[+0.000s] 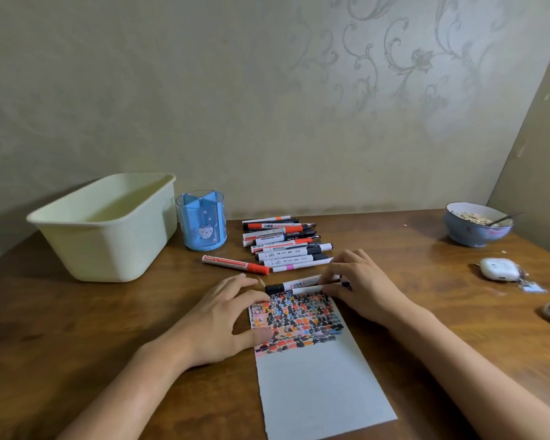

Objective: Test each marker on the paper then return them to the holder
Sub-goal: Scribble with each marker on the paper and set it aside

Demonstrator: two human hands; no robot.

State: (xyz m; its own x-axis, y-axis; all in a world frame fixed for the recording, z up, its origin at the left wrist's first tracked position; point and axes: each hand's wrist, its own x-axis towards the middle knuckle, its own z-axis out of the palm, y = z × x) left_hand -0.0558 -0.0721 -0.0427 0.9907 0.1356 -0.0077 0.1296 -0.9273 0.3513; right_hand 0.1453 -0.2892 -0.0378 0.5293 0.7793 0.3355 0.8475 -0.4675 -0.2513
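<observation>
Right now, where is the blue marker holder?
In the head view the blue marker holder stands upright at the back left of the table, between the cream tub and the pile of markers.

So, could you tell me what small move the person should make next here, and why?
Probably lift the two markers clear of the table in the right hand. Its fingers are curled on their right ends at the paper's top edge, while the left hand already presses the paper flat. The blue holder looks empty, so testing likely comes first.
</observation>
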